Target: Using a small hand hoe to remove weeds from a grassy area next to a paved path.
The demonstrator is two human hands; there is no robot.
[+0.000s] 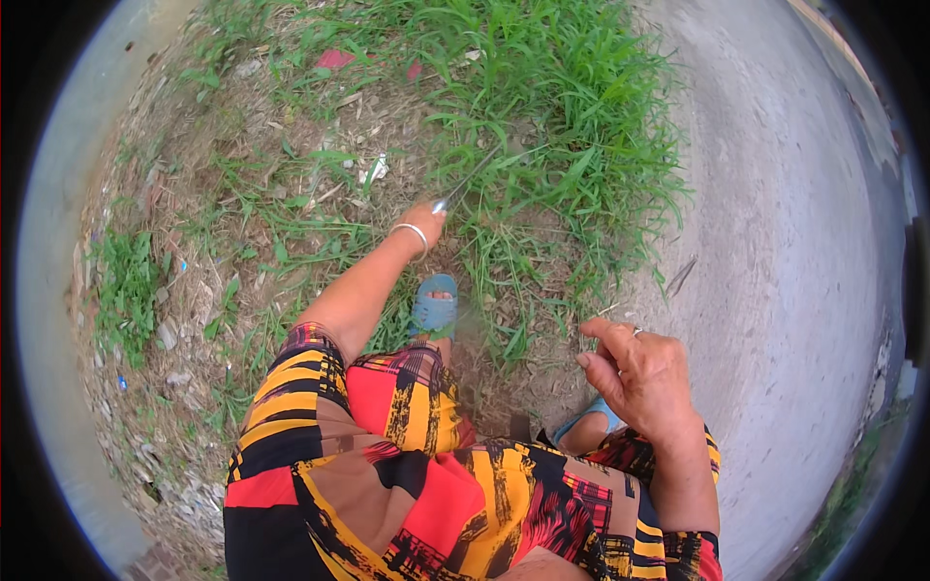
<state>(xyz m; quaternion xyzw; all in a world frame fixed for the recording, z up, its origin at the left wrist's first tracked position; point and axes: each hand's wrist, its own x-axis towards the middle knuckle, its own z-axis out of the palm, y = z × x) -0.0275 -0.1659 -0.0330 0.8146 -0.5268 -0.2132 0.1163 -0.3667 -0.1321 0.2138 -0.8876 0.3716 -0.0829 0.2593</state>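
My left hand (423, 221), with a silver bangle at its wrist, reaches forward to the ground beyond my left foot. It grips a hand tool with a shiny metal collar (439, 207) and a thin metal blade (471, 176), which slants into the green grass (581, 102). The far end of the blade is lost among the leaves, so its full shape cannot be told. Loose, flattened grass (508, 269) lies just right of that hand. My right hand (639, 370), wearing a ring, hangs above my right foot, fingers loosely bent and nothing visible in them.
Blue sandals (434, 301) are on my feet. A concrete strip (755, 218) runs along the right. Dry soil with straw and litter covers the left, including a white scrap (374, 169) and a red scrap (334, 59). A leafy weed clump (127, 290) grows farther left.
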